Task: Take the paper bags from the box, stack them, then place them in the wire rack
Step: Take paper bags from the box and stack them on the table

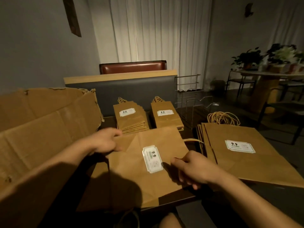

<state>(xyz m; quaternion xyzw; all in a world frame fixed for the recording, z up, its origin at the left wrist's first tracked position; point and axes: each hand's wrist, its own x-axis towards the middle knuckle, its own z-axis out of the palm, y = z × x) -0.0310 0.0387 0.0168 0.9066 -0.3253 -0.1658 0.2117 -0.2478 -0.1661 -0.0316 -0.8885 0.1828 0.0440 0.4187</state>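
A person's two bare forearms reach forward over a dark table [185, 134] in a dim room. Between the hands lies a flat brown paper bag [148, 170], turned sideways so its white label [152, 159] reads crosswise and its twine handle pokes out to the right. The right hand [192, 168] pinches the bag's right edge, thumb on top and fingers curled beneath. The left hand [105, 140] grips the bag's far left corner, fingers closed over the paper.

At the left, a large open cardboard box [41, 137] stands beside the bag, its torn flaps spread wide. At the right, a stack of big paper bags [250, 155] lies flat on the table, label up, with twine handles [223, 118] bunched at the far end.

Further back, two smaller stacks sit side by side: the left stack [130, 117] is fanned slightly, the right stack [167, 115] is neater. Just right of them stands the wire rack [189, 94]; whether it holds anything cannot be told.

Behind the table is a grey bench back [120, 89] with a wooden top, then a brown padded seat back [133, 66], and pale curtains [156, 30]. Potted plants [269, 56] sit on a round table at the far right.
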